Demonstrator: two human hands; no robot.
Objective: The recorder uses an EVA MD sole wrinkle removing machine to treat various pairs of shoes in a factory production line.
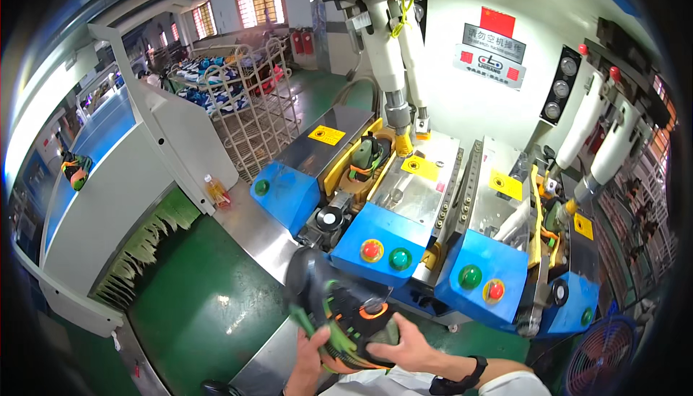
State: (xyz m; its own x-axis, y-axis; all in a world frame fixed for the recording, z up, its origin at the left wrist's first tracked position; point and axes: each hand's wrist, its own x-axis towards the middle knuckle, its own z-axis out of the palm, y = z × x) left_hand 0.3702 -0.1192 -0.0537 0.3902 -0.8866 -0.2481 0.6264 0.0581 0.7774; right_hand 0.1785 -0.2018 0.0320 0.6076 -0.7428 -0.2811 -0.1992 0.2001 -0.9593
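Near steel bench (261, 233), both hands (408, 345), black-green knit shoe (345, 316)

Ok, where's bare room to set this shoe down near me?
The green belt to your left, between the white tunnel and the steel ledge, lies bare. The ledge strip by the small bottle is narrow. Ahead it is crowded: blue press stations, buttons, and another shoe clamped there. Both hands, left hand and right hand, hold the shoe.

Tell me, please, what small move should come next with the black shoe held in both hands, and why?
Probably lifting the black shoe with green and orange trim toward the press ahead. The left hand and right hand both grip it low over the steel ledge, short of the blue-fronted press; the left station already holds a similar shoe.
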